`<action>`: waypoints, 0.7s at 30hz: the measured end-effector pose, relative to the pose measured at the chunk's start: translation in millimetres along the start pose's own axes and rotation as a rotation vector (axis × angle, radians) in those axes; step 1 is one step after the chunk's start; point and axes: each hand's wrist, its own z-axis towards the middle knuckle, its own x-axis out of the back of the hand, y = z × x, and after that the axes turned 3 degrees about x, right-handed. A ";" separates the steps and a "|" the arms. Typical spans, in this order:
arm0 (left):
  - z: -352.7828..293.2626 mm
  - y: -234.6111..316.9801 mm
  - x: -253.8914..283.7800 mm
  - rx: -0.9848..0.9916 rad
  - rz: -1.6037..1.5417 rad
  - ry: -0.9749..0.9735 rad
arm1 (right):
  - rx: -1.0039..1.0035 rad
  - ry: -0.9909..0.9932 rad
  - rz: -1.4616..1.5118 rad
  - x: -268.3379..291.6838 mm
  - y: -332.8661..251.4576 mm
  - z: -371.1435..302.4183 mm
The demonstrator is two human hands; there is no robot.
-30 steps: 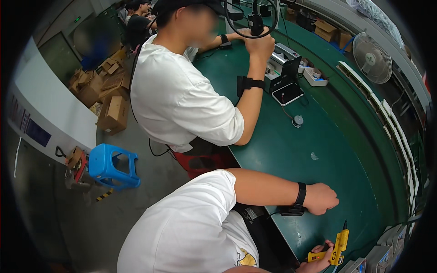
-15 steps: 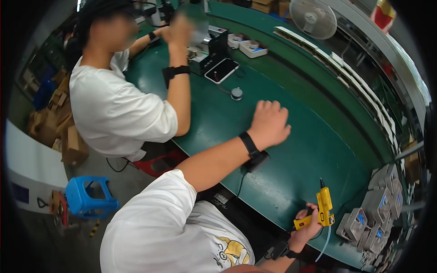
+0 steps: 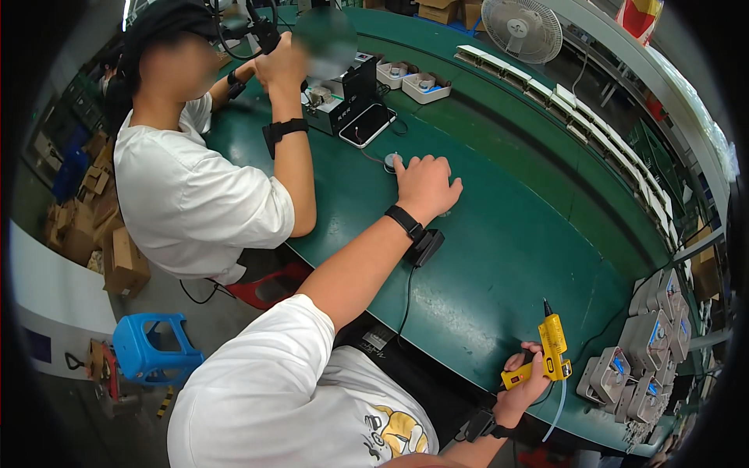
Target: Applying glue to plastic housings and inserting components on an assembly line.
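My left hand (image 3: 425,187) reaches over the green bench, palm down, fingers bent and a little apart. One fingertip is right at the edge of a small round grey part (image 3: 390,162) with a thin wire; whether they touch is unclear. The fingers' undersides are hidden, and a small greyish bit shows beside the wrist side of the palm. Low on the right, my right hand (image 3: 530,382) is closed round the handle of a yellow glue gun (image 3: 554,347). Its black nozzle points up and away, and a pale glue stick (image 3: 559,409) hangs from its back.
At the left a co-worker (image 3: 203,171) in white sits with raised hands by a black-armed device (image 3: 253,35). A black box (image 3: 347,97), white-rimmed tray (image 3: 368,126) and pale containers (image 3: 425,87) stand beyond. Grey housings (image 3: 647,339) pile at the right; a fan (image 3: 521,30) stands behind.
My left hand has moved left and slightly away from me, up to the round grey part. The glue gun stays in my right hand, nearly still. The view has shifted a little.
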 end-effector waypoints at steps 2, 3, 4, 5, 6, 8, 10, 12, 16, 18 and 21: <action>1.5 -0.7 -1.1 -0.013 -0.008 0.020 | 0.001 -0.002 -0.002 -0.4 0.7 0.0; 2.8 -0.4 -1.1 -0.022 -0.012 0.031 | 0.005 -0.001 -0.004 -1.1 1.0 0.7; 2.5 0.1 -0.9 -0.022 -0.012 0.032 | 0.010 -0.001 -0.005 -1.8 1.3 1.2; 1.0 0.8 -0.8 -0.025 0.005 0.027 | 0.010 -0.001 -0.005 -2.2 1.4 1.5; -0.6 1.6 -0.6 -0.027 0.021 0.023 | 0.009 -0.002 -0.004 -2.5 1.5 1.8; -1.2 2.3 -1.2 -0.029 0.038 0.017 | 0.007 -0.004 -0.004 -2.3 1.6 1.8; -0.9 3.1 -2.1 -0.037 0.036 0.029 | 0.007 -0.003 -0.003 -1.2 2.2 1.7; 0.0 2.9 -2.0 -0.042 0.035 0.035 | 0.009 -0.003 0.002 -0.4 2.8 1.7; 3.6 -2.1 -2.9 -0.021 -0.021 0.055 | 0.002 0.010 -0.002 -2.3 0.8 0.8; 9.1 -7.0 -6.9 -0.050 -0.078 0.104 | 0.005 0.003 -0.001 -0.1 1.1 0.3; 15.2 -10.9 -8.8 -0.067 -0.107 0.144 | 0.012 -0.011 0.002 0.3 2.0 1.1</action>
